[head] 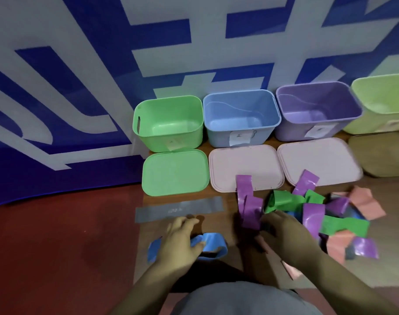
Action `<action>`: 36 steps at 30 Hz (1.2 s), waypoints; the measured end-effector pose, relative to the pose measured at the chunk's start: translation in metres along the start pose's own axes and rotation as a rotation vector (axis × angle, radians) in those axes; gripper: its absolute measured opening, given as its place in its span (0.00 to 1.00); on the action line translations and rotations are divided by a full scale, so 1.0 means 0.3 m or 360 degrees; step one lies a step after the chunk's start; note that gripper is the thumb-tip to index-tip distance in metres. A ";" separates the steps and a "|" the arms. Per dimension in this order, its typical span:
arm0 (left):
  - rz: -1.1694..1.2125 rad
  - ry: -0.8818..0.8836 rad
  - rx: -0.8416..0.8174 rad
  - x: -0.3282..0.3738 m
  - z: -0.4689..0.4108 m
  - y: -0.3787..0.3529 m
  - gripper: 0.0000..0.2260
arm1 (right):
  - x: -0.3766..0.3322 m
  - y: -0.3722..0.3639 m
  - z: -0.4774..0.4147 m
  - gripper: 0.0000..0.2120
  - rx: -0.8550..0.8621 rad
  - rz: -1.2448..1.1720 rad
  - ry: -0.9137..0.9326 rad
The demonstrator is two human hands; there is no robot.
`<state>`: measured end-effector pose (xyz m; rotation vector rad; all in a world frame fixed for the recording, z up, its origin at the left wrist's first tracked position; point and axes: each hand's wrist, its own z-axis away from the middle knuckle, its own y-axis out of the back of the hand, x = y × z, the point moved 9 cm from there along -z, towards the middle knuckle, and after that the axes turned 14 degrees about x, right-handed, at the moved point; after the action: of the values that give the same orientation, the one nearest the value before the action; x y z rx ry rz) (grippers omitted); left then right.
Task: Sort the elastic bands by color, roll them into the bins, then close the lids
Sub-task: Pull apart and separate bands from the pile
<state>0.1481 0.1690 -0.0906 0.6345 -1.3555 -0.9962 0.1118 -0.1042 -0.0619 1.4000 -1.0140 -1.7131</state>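
Elastic bands (346, 223) of purple, green, pink and blue rubber lie heaped on the brown wooden board (228, 201) to our right. Our right hand (285, 235) curls its fingers round the lower end of 1 glossy purple band (248, 208), which trails up onto a pale pink plastic lid (246, 164). Our left hand (181, 239) lies palm down, fingers nearly straight, pressing a looped blue band (211, 245) near us, just short of a flat grey band (179, 210). Behind the lids, 3 containers stand open in a row: green plastic bin (153, 137), blue plastic bin (216, 135), purple plastic bin (289, 130).
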 end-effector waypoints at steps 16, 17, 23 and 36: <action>0.0031 -0.0412 -0.0207 0.608 -0.160 -0.337 0.26 | 0.470 0.230 -0.090 0.15 0.0128 0.0065 0.0012; 0.0036 -0.0427 -0.0223 0.641 -0.167 -0.358 0.25 | 0.483 0.237 -0.098 0.17 0.0145 0.0057 0.0036; -0.0081 -0.0443 -0.0356 0.762 -0.204 -0.488 0.18 | 0.519 0.185 -0.123 0.25 -0.0098 0.0030 0.0341; 0.0016 -0.0086 -0.0257 0.766 -0.208 -0.453 0.12 | 0.573 0.168 -0.138 0.19 -0.0027 -0.0075 0.0351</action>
<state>0.1631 -0.1045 -0.1027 0.4820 -1.3091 -1.1087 0.1238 -0.2841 -0.0974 1.5733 -0.8487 -1.5553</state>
